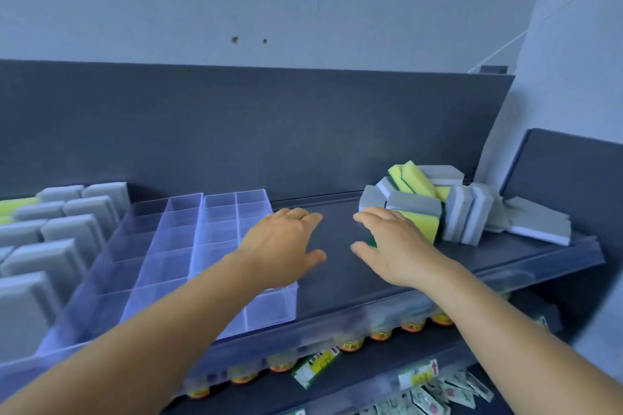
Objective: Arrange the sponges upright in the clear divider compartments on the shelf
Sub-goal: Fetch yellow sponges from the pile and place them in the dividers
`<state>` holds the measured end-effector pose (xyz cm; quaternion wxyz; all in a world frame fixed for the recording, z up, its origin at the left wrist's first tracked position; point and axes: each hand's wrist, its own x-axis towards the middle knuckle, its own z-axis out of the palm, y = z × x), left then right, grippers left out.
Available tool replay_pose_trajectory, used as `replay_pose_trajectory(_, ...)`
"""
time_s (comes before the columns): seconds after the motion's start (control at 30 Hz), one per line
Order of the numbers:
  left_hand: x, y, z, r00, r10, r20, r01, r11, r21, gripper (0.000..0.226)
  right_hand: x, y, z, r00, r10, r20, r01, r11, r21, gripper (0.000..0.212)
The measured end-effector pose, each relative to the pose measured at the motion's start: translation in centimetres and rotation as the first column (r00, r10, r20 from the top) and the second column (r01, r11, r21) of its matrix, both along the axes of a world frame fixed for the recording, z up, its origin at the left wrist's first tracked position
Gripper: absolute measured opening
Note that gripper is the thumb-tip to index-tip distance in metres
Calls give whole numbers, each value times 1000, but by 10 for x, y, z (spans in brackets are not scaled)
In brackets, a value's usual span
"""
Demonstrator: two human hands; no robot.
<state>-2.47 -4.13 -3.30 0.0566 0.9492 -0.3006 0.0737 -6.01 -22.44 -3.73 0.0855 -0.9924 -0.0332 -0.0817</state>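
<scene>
Arms reach up from the bottom of the frame to a dark shelf [337,280]. Just left of centre, the left hand [283,239] hovers palm down, fingers spread and empty, over the right edge of the clear divider [215,246], whose near compartments are empty. Right of centre, the right hand [394,246] has its fingers apart, thumb low, closing round a yellow sponge [423,224] with a grey top and a green edge by the thumb; whether it grips yet I cannot tell.

Sponges like this should be light, soft and squashy, not slippery; a pinch across the two broad faces would serve. This one looks to lie with its long axis roughly left-right.

Farther right, the loose pile [448,199] leans every way, some sponges flat, some on edge. At far left, grey sponges [54,256] stand upright in rows.
</scene>
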Motion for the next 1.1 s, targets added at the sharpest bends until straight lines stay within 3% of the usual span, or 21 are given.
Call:
replay_pose_trajectory(0.43,31,-139,-41,982,-92,-164,115,985,132,54,35,-128,-36,996,-68,-65,69,998,8,57)
replay_pose_trajectory(0.77,52,-137,-43,947,148,-284,-133,989,69,36,57,-129,-38,988,-141,-59,141,990,8,49)
replay_pose_trajectory(1.1,62,-131,-47,918,186,-350,-194,981,14,87,60,-127,-49,995,-69,-72,67,997,-30,52)
